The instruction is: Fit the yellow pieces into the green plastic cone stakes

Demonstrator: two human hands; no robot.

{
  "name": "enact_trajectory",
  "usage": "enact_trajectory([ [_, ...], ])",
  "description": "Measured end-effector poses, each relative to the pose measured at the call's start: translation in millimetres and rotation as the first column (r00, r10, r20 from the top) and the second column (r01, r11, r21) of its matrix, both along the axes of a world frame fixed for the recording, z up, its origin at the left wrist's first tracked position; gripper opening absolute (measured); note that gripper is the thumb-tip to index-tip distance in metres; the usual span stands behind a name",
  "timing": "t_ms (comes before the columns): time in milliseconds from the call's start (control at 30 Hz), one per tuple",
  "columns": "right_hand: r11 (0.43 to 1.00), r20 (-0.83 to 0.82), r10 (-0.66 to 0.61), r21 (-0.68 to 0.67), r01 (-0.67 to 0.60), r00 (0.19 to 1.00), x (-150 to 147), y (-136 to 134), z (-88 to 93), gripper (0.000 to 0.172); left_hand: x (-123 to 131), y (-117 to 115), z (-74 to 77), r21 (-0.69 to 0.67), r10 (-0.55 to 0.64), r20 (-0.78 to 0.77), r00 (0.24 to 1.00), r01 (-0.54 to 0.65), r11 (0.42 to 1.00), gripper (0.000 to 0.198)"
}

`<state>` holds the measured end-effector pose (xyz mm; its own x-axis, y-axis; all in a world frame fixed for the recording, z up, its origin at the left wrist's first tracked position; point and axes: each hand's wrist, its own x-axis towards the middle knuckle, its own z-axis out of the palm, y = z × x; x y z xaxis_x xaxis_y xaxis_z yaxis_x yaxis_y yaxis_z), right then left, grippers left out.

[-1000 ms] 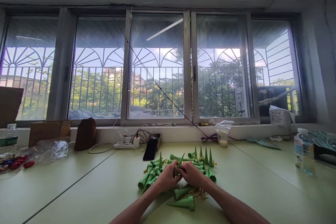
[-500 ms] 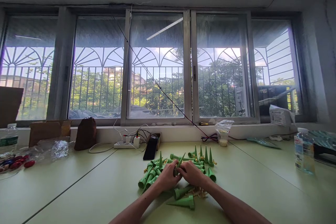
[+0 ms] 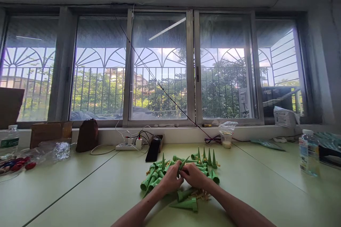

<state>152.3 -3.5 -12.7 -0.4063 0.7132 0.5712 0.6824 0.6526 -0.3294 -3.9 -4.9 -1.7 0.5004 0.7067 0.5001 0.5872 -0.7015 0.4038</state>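
1. Green plastic cone [image 3: 182, 165] sits pinched between both hands, tip tilted up and away, above the pile of cones [image 3: 153, 179] on the pale surface [image 3: 93, 191].
2. Closed around its lower end is the left hand [image 3: 170, 181].
3. Beside it, the right hand [image 3: 194, 177] grips the same cone, fingers curled.
4. One loose cone [image 3: 186, 204] lies flat near the wrists.

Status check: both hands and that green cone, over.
Grip: left hand and right hand closed on one green cone, tip tilted up. Around them: cone pile on the table.
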Motion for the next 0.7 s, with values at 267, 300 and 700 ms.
enact_trajectory([
  [267, 0.995, -0.145, 0.081, -0.054, -0.089, 0.986, -2.8, -1.1, 3.6, 0.024, -0.9, 3.5, -4.9, 0.017, -0.042, 0.074, 0.996, 0.041, 0.999, 0.036],
  [300, 0.993, -0.164, 0.090, -0.064, -0.101, 0.982, -3.1, -0.6, 3.8, 0.025, -1.1, 4.0, -5.5, 0.016, -0.047, 0.078, 0.996, 0.046, 0.999, 0.037],
  [700, 0.908, -0.379, 0.128, -0.326, -0.262, 0.916, -1.6, -1.8, 5.7, 0.036, -2.0, 7.4, -8.5, 0.031, -0.098, 0.110, 0.989, 0.095, 0.995, 0.044],
])
